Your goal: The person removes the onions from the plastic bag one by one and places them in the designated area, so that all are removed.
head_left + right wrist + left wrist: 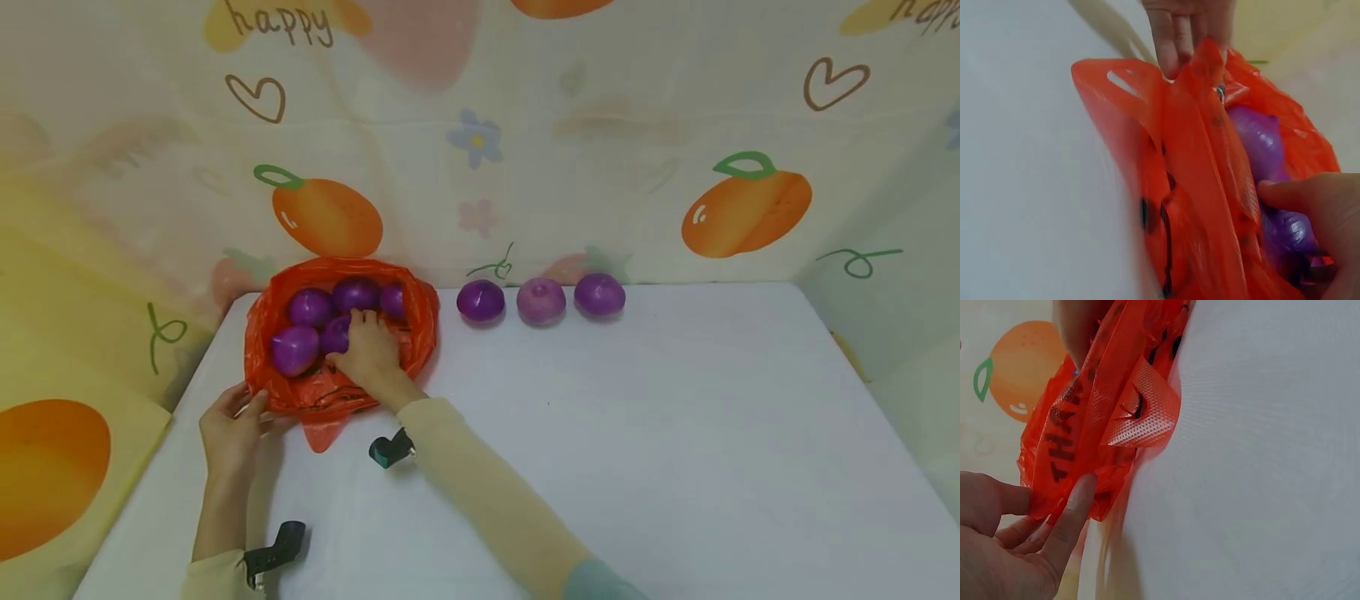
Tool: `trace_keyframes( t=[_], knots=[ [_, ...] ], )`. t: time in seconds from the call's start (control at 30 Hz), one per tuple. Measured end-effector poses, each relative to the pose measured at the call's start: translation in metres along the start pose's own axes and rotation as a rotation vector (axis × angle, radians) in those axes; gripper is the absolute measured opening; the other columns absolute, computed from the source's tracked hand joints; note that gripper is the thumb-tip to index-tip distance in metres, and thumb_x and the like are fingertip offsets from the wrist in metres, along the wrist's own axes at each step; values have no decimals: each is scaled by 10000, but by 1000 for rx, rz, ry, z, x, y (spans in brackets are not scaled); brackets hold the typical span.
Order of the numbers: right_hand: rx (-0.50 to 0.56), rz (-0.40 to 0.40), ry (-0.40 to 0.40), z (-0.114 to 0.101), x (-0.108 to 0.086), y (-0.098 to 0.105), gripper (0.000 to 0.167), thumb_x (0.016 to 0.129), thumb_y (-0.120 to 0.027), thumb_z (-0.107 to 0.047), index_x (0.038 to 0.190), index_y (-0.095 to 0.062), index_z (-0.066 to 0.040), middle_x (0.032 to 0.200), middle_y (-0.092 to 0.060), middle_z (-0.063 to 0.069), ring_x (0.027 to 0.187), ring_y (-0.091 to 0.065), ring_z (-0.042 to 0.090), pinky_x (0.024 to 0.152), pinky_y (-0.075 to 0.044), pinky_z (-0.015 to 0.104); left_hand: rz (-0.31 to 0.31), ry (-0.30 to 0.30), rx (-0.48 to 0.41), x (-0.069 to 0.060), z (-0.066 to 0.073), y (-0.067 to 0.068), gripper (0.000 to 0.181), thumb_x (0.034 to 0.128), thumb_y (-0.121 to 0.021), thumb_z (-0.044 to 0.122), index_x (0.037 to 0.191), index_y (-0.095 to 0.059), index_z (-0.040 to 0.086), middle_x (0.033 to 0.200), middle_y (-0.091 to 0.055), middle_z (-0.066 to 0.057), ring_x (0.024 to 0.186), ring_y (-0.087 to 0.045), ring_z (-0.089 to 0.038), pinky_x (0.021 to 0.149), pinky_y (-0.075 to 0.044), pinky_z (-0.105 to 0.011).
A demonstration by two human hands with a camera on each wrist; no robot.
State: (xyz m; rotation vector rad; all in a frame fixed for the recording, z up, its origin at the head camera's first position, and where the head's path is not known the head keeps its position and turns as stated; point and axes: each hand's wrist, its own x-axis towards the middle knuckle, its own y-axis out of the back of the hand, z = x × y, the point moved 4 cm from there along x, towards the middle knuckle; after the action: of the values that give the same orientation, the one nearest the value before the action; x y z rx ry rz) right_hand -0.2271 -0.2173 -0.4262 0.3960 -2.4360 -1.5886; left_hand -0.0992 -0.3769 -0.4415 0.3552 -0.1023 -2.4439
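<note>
A red plastic bag (326,400) lies with its mouth spread wide at the left of the table, several round purple onions inside. My left hand (231,433) pinches the bag's near left rim between thumb and fingers; printed letters show on the plastic (1085,425) in the left wrist view. My right hand (371,354) reaches into the bag and grips a purple onion (335,335), partly hidden by the fingers. In the right wrist view the thumb (1291,195) lies against that onion (1288,234), beside another onion (1257,140).
Right of the bag, three onions stand in a row along the table's back edge: a dark one (481,302), a paler one (541,301) and another purple one (599,296). A patterned cloth (600,183) hangs behind the white table (637,442).
</note>
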Motion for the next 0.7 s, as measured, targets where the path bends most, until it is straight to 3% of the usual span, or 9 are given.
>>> trace_keyframes(
  t=[0.13, 0.33, 0.7],
  knots=[
    [26, 7, 54, 6, -4, 8, 819, 819, -722, -558, 1456, -445, -124, 1398, -508, 40, 1252, -519, 176, 1040, -445, 283, -16, -3, -37, 1, 1, -1, 459, 977, -565, 70, 1408, -454, -42, 978, -576, 60, 594, -654, -35, 574, -562, -187],
    [42, 12, 195, 13, -10, 30, 816, 829, -731, -520, 1473, -423, -125, 1438, -485, 39, 1280, -507, 175, 1028, -463, 306, -12, -15, -102, 3, 5, 3, 436, 960, -587, 48, 1372, -478, -44, 885, -619, 97, 567, -662, -60, 553, -563, -200],
    [97, 29, 369, 21, -33, 74, 781, 855, -720, -484, 1471, -422, -108, 1470, -454, 51, 1336, -450, 167, 1106, -353, 236, -2, 30, -165, 3, 4, 8, 374, 934, -611, 10, 1300, -531, 13, 963, -611, 61, 615, -669, -64, 559, -569, -213]
  ],
)
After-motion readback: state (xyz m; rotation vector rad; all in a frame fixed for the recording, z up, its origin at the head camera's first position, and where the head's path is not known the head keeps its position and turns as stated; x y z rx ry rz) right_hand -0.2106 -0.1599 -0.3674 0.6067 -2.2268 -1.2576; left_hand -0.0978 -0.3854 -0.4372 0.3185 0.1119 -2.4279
